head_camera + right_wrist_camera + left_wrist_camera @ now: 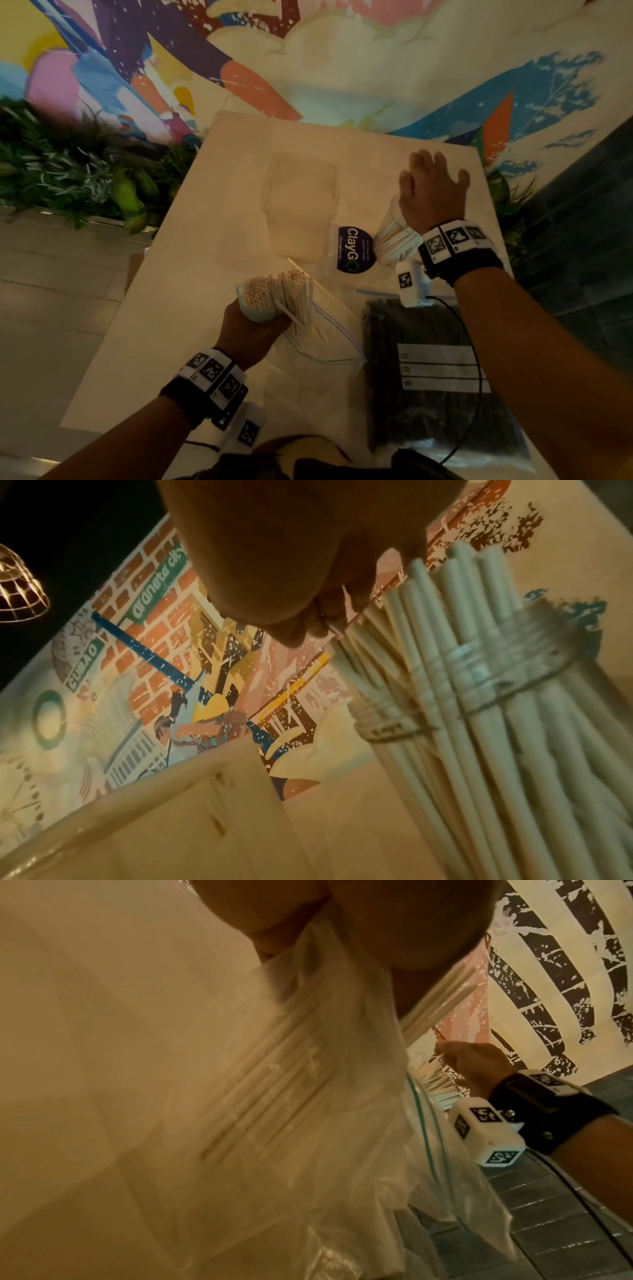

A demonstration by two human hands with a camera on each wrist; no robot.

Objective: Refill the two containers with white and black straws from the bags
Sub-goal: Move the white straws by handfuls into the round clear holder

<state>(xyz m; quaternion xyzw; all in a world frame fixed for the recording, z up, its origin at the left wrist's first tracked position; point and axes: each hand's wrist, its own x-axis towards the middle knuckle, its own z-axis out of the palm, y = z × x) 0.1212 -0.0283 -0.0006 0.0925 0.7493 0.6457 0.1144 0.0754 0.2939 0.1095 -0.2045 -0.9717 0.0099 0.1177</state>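
Observation:
My left hand (255, 329) grips a thick bundle of white straws (274, 294) whose ends stick up out of the open mouth of a clear zip bag (329, 342). In the left wrist view the straws (274, 1096) run down inside the bag's plastic below my left hand (377, 920). My right hand (431, 195) lies spread, fingers straight, over the top of a clear container of white straws (394, 240). The right wrist view shows my right hand (291, 561) touching those straw tops (479, 696). A second clear container (301, 205) stands empty at mid table.
A zip bag of black straws (428, 394) lies flat on the white table (205, 274) at the near right. A dark round ClayGo label (352, 250) shows between the two containers. Plants (68, 164) line the table's left side, and a painted wall rises behind.

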